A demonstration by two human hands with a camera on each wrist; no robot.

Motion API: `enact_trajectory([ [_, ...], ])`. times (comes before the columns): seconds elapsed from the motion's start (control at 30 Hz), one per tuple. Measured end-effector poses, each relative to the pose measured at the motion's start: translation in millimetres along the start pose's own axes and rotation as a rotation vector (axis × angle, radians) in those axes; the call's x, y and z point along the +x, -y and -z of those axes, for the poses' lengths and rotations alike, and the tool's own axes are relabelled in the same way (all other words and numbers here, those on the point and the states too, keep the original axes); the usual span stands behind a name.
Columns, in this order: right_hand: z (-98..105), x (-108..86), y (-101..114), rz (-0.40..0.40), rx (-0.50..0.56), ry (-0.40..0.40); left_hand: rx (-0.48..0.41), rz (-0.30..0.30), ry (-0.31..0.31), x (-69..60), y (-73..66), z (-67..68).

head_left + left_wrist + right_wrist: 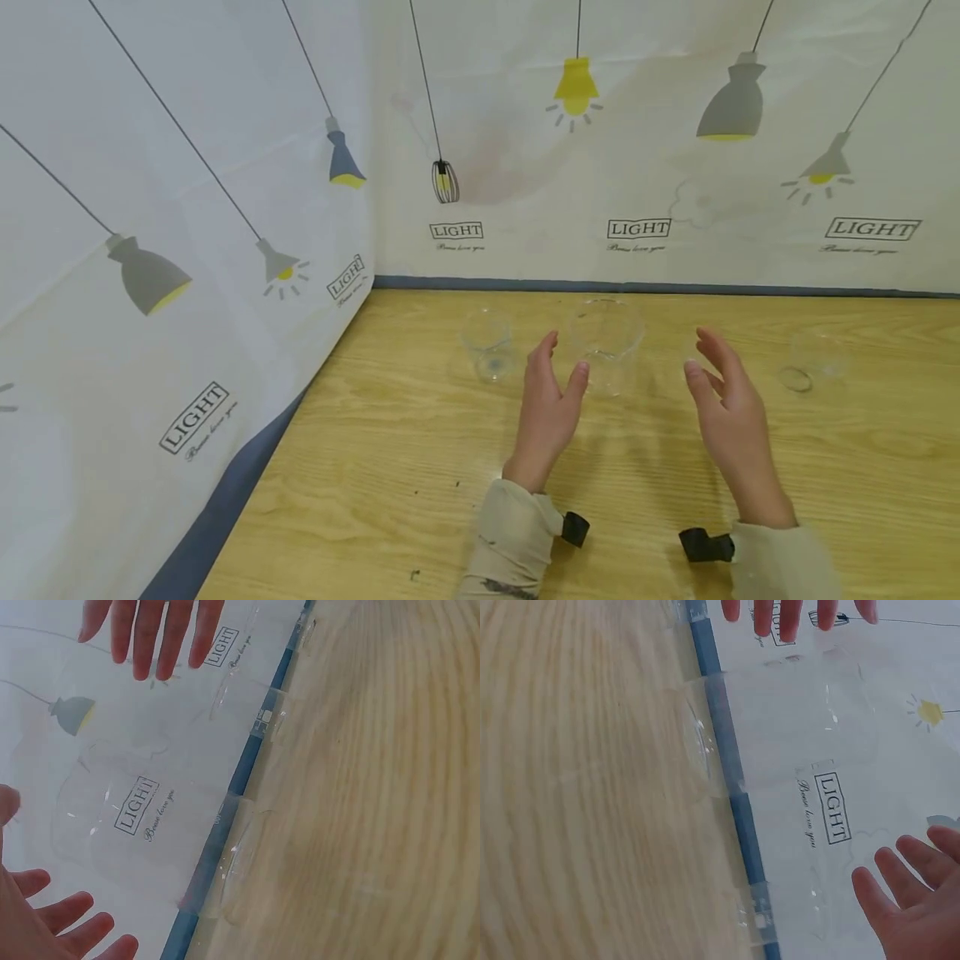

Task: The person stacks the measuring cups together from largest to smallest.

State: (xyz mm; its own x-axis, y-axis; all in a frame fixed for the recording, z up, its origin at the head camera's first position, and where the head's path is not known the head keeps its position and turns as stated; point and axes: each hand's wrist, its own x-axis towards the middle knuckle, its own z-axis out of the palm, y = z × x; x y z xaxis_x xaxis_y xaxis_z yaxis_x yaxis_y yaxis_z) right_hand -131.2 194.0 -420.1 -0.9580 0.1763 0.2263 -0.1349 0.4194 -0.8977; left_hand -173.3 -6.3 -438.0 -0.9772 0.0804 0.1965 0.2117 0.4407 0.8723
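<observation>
A large clear cup (606, 346) stands on the wooden table between two raised hands. The left hand (546, 408) is just left of it, fingers apart and relaxed, holding nothing. Farther off on the right, the right hand (731, 412) is held with its palm facing the cup, also empty. In the left wrist view the clear cup (142, 832) lies between the left hand (52, 919) and the other hand (161, 634). The right wrist view shows the cup (787, 727) with the right hand (922, 900) below it, not touching.
A smaller clear cup (486, 342) stands to the left of the left hand, and another clear cup (821, 354) to the right of the right hand. Behind the table (360, 467) hangs a white cloth (517, 167) printed with lamps, which also runs along the left side.
</observation>
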Motion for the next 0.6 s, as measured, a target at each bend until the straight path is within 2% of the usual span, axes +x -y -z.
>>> enact_trajectory([
  [0.13,-10,1.3,-8,0.006,0.084,-0.045,-0.060,0.013,0.009,1.6,5.2,-4.1],
  [0.27,-20,0.6,-19,-0.007,0.296,-0.050,-0.086,0.027,-0.001,1.9,13.2,-10.4],
  [0.47,-29,-1.5,-32,-0.132,0.677,0.079,-0.192,0.037,-0.031,0.5,24.1,-22.3],
  [0.6,-33,-2.0,-37,-0.215,0.785,0.128,-0.285,0.051,-0.045,-1.7,27.5,-26.6],
])
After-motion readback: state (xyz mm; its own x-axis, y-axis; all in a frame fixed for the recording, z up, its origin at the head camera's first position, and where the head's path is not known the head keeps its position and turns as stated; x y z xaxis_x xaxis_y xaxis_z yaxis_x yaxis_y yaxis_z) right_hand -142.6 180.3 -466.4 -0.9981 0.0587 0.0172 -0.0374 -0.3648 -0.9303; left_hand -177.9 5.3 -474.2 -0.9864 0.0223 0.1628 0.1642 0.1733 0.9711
